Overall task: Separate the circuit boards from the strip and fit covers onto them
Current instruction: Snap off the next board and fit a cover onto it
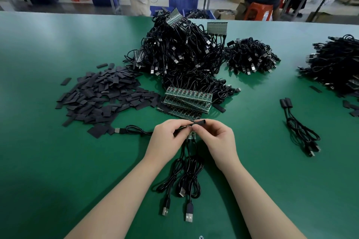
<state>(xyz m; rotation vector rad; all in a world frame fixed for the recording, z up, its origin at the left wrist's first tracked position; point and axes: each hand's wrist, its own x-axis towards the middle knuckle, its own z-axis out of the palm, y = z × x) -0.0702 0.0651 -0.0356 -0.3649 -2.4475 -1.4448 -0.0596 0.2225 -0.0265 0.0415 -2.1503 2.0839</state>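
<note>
Circuit board [191, 135] sat mostly hidden between both hands, just in front of the stacked board strips [187, 101], low over the green table [58, 161]. Left hand [168, 137] pinched the board end, fingers curled around it. Right hand [215, 137] pinched a black cover sleeve [200, 122] at its mouth, sleeve touching the board's tip, not yet slid on. To do it well, judged: keep the sleeve mouth squeezed open, line it square to the board edge, push straight, hold the board by its sides. Three USB cables [187, 176] hung from the hands toward the viewer. Loose cover pile [101, 93] lay left of the strips, cable heap [180, 50] behind them.
</note>
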